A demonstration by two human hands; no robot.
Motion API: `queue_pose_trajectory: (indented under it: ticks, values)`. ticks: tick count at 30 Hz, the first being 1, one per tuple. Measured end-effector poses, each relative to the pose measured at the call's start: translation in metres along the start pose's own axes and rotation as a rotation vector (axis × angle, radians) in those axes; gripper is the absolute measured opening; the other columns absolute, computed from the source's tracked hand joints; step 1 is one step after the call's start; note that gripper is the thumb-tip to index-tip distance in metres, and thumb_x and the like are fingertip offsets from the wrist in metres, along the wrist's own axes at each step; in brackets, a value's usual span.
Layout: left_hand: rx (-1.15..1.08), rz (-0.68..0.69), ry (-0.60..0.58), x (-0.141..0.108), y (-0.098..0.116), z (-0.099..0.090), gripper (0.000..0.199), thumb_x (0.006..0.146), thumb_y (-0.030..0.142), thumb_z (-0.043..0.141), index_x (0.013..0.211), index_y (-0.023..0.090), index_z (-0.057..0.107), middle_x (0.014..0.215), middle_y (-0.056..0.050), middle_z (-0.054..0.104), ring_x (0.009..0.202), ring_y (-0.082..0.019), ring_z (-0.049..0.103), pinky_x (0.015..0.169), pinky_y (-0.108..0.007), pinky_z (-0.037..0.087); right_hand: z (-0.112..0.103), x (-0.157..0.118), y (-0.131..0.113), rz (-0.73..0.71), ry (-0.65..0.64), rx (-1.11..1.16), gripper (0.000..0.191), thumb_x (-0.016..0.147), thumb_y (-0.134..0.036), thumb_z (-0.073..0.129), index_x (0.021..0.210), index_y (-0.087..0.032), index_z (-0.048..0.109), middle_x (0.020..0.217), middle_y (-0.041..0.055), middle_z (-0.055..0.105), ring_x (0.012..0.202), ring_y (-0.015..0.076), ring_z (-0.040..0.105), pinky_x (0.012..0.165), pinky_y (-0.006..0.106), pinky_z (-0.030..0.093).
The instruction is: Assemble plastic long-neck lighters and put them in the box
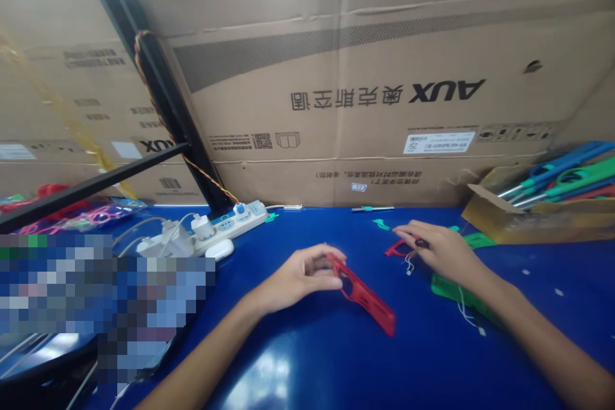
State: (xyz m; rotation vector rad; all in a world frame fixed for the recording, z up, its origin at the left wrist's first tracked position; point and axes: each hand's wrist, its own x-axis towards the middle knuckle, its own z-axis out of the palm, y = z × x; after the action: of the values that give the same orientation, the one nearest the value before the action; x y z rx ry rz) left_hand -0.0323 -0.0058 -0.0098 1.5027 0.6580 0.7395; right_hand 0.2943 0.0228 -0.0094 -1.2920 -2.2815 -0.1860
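My left hand (307, 275) grips a long red plastic casing (368, 301) by its upper end, near a round opening; the casing tilts down to the right above the blue table. My right hand (427, 243) is at the right, fingers bent together around a small dark piece (421, 243) with thin white wires (409, 264) hanging below. Just left of those fingers lies a smaller red part (398, 248). Beneath my right wrist are a green casing (451, 288) and a white wire with a connector. A small green clip (381, 224) lies behind the right fingertips.
A cardboard box (509, 218) of blue and green lighters stands at the right back. A white power strip (230, 227) with plugs and a white case (220, 250) are at the left. Large cartons (336, 64) wall off the back, beside a black post (168, 96).
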Motion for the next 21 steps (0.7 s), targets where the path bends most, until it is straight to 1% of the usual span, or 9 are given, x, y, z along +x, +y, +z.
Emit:
queue_pose_trajectory:
  ticks: [2,5,7,9,13,14,16,19,21]
  values:
    - [0.044,-0.014,0.014,0.004,-0.012,0.001,0.040,0.078,0.028,0.083,0.110,0.018,0.061,0.107,-0.006,0.068,0.100,-0.018,0.067,0.093,-0.039,0.052,0.003,-0.001,-0.003,-0.030,-0.031,0.011,0.030,0.098,-0.028,0.044,0.106,-0.026,0.074,0.102,0.0044,0.077,0.085,0.0210,0.074,0.064,0.030,0.055]
    - [0.372,0.052,0.052,0.007,-0.022,-0.004,0.037,0.077,0.027,0.085,0.106,0.018,0.064,0.098,-0.003,0.068,0.093,-0.017,0.066,0.091,-0.037,0.052,0.005,-0.001,-0.007,-0.052,-0.107,0.050,0.031,0.101,-0.030,0.043,0.107,-0.026,0.073,0.102,0.0044,0.076,0.089,0.0219,0.073,0.070,0.033,0.056]
    - [0.647,0.123,0.044,0.006,-0.021,-0.010,0.030,0.080,0.028,0.082,0.104,0.020,0.066,0.100,-0.002,0.068,0.098,-0.018,0.064,0.093,-0.037,0.050,0.006,-0.001,-0.011,-0.064,-0.159,0.096,0.032,0.102,-0.033,0.042,0.109,-0.026,0.072,0.105,0.0047,0.076,0.092,0.0223,0.073,0.073,0.034,0.057]
    - [0.844,0.178,0.034,0.003,-0.016,-0.016,0.029,0.083,0.031,0.080,0.107,0.022,0.066,0.106,-0.002,0.068,0.105,-0.020,0.061,0.096,-0.038,0.048,0.006,-0.001,-0.016,-0.079,-0.192,0.130,0.032,0.103,-0.034,0.041,0.110,-0.026,0.071,0.108,0.0051,0.076,0.094,0.0225,0.072,0.076,0.035,0.057]
    - [1.030,0.220,0.060,-0.001,-0.005,-0.028,0.033,0.089,0.044,0.071,0.114,0.023,0.064,0.114,-0.005,0.066,0.110,-0.022,0.059,0.100,-0.040,0.046,0.008,-0.002,-0.022,-0.091,-0.217,0.152,0.033,0.104,-0.036,0.040,0.111,-0.025,0.070,0.107,0.0058,0.076,0.095,0.0229,0.072,0.078,0.036,0.056]
    - [1.065,0.224,0.099,-0.001,-0.004,-0.032,0.032,0.092,0.045,0.067,0.116,0.023,0.064,0.117,-0.005,0.066,0.111,-0.022,0.059,0.103,-0.041,0.044,0.008,-0.002,-0.023,-0.091,-0.222,0.154,0.033,0.104,-0.037,0.040,0.111,-0.025,0.070,0.107,0.0060,0.075,0.094,0.0229,0.071,0.078,0.036,0.055]
    - [1.130,0.227,0.230,-0.001,-0.004,-0.038,0.029,0.098,0.043,0.058,0.118,0.022,0.062,0.121,-0.006,0.063,0.114,-0.022,0.058,0.106,-0.043,0.041,0.009,-0.002,-0.023,-0.091,-0.237,0.155,0.035,0.105,-0.038,0.039,0.111,-0.024,0.070,0.106,0.0065,0.074,0.092,0.0227,0.071,0.078,0.036,0.054]
    - [1.197,0.220,0.421,0.000,-0.010,-0.048,0.028,0.102,0.040,0.052,0.120,0.020,0.060,0.125,-0.008,0.061,0.118,-0.024,0.055,0.106,-0.044,0.042,0.009,-0.003,-0.023,-0.097,-0.276,0.165,0.039,0.105,-0.041,0.036,0.115,-0.024,0.070,0.106,0.0073,0.072,0.089,0.0210,0.069,0.076,0.034,0.052]
    - [1.217,0.203,0.457,0.001,-0.015,-0.050,0.029,0.102,0.041,0.051,0.121,0.020,0.060,0.127,-0.009,0.060,0.119,-0.025,0.054,0.105,-0.044,0.043,0.009,-0.002,-0.025,-0.114,-0.312,0.173,0.041,0.105,-0.043,0.036,0.118,-0.025,0.070,0.106,0.0074,0.070,0.087,0.0195,0.068,0.075,0.032,0.051]
